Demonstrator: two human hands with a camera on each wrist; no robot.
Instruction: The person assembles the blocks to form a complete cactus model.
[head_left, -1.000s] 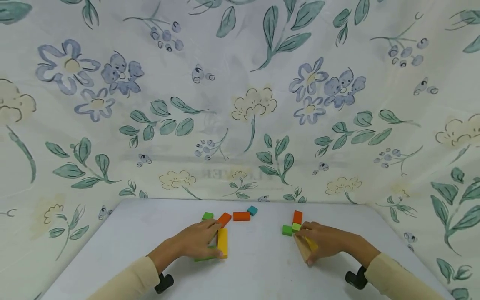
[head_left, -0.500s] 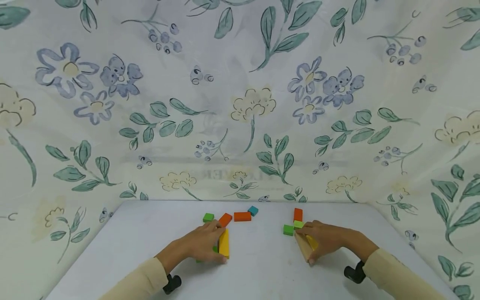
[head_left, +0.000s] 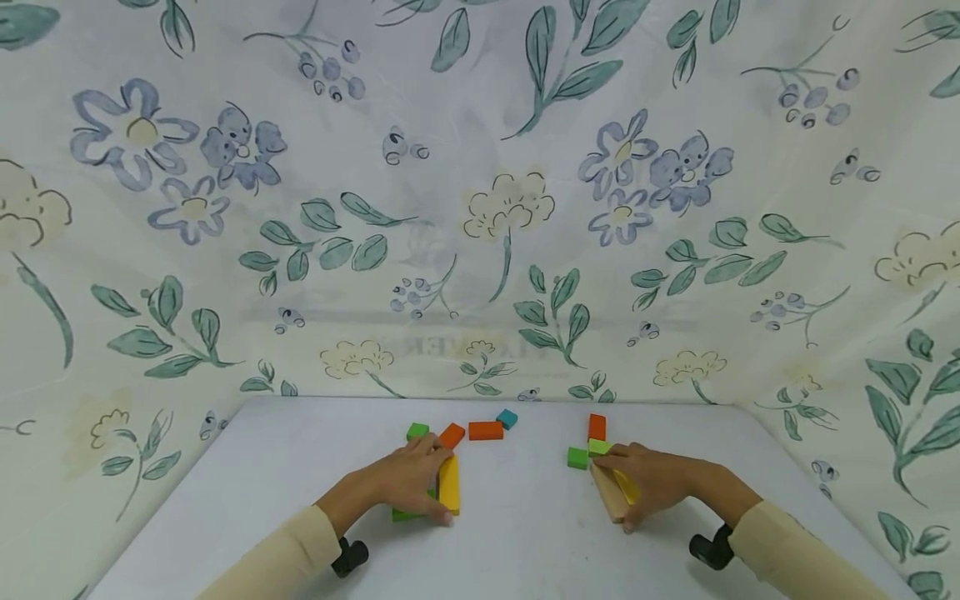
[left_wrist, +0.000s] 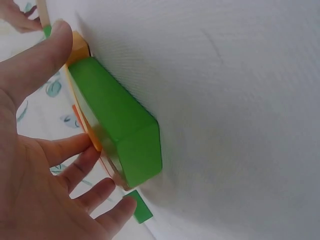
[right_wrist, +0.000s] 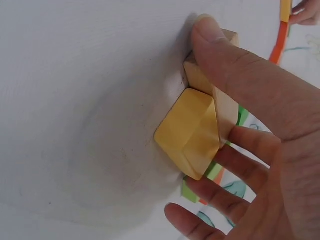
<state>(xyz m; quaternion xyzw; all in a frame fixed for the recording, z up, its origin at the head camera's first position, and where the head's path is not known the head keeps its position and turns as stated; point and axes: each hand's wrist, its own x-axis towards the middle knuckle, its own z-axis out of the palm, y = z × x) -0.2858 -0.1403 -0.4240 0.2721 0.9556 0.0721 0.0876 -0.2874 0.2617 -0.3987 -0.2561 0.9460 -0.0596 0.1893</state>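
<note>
In the head view my left hand (head_left: 408,483) pinches a long yellow block (head_left: 449,487) end to end, thumb at the near end and index finger at the far end. A large green block (left_wrist: 115,115) lies against it under the palm, as the left wrist view shows. Farther right, my right hand (head_left: 658,482) holds a plain wooden block (head_left: 609,493) between thumb and fingertips. Against that one, on the palm side, sits a yellow block (right_wrist: 187,127) with slanted faces. The fingers partly hide the far ends of the held blocks.
Beyond the left hand lie a small green block (head_left: 417,431), two orange-red blocks, one tilted (head_left: 452,435) and one level (head_left: 486,431), and a blue block (head_left: 507,419). Near the right hand are green (head_left: 577,458), light green (head_left: 599,447) and orange-red (head_left: 597,427) blocks. A floral cloth (head_left: 480,250) hangs behind.
My left hand has shifted slightly right and its thumb has moved toward the near end of the yellow block. The right hand has barely moved; its thumb sits a touch farther right.
</note>
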